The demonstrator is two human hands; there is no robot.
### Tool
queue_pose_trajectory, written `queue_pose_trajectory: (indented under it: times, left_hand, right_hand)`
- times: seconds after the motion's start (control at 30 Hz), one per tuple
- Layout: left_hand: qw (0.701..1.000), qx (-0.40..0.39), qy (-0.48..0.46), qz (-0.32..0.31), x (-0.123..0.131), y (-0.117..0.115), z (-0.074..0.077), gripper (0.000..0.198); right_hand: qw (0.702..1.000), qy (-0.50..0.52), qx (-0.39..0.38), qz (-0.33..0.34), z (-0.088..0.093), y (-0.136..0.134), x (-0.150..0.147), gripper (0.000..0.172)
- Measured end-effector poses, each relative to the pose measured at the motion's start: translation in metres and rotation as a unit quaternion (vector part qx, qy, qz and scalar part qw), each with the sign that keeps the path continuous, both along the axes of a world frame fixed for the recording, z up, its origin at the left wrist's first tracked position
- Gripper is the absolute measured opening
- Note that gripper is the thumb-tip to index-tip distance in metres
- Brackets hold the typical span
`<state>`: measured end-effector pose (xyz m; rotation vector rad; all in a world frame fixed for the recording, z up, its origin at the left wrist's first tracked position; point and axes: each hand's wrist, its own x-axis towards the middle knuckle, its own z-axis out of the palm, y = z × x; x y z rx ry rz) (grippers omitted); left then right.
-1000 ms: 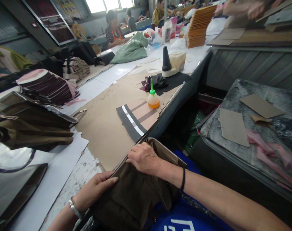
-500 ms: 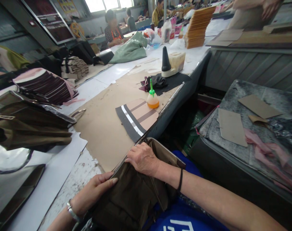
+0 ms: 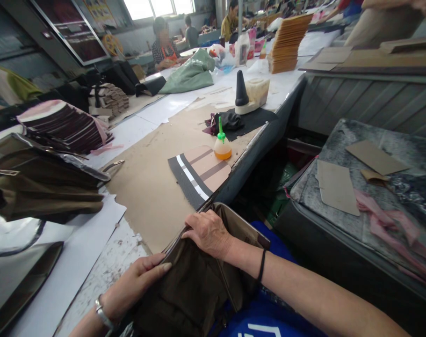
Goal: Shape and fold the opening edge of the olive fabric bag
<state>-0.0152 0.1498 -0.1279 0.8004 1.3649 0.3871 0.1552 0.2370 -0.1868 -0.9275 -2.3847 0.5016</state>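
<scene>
A dark olive-brown fabric bag (image 3: pixel 188 281) lies across my lap, its rim against the table's edge. My left hand (image 3: pixel 142 276) pinches the bag's rim between thumb and fingers. Further along the same rim, my right hand (image 3: pixel 211 234) is closed over the edge, fingers curled; part of the bag's lining shows beside it. Just beyond lies a curved panel (image 3: pixel 207 168) with a black mesh border, a white strip and brown bands. A squeeze bottle (image 3: pixel 222 149) with a green nozzle and orange liquid stands at the panel's far side.
Another olive bag (image 3: pixel 47 187) and stacked dark pieces (image 3: pixel 63 126) lie at left. Further back are a black cone tool (image 3: pixel 241 91), green cloth (image 3: pixel 191 72) and an orange-brown stack (image 3: pixel 289 44). At right, a grey-topped box (image 3: pixel 321 187) bears cardboard pieces. Other people work behind.
Both hands keep hold of the bag's rim, with hardly any movement. The view has shifted slightly, and a person at the back right has moved.
</scene>
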Motion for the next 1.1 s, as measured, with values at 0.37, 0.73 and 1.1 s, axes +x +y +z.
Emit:
queue_pose_trajectory:
  times: [0.37, 0.73, 1.1]
  left_hand:
    - [1.000, 0.002, 0.014, 0.003, 0.001, 0.000, 0.002, 0.043]
    - [1.000, -0.016, -0.008, -0.010, -0.001, -0.001, 0.003, 0.041]
    - [0.944, 0.194, 0.200, -0.176, 0.027, 0.038, 0.008, 0.036]
  right_hand:
    - [0.998, -0.036, 0.001, 0.043, -0.001, 0.006, 0.003, 0.021]
    - [0.996, -0.006, -0.065, 0.061, 0.000, 0.010, 0.000, 0.019]
    - [0.995, 0.033, -0.056, 0.073, 0.007, 0.005, 0.003, 0.016]
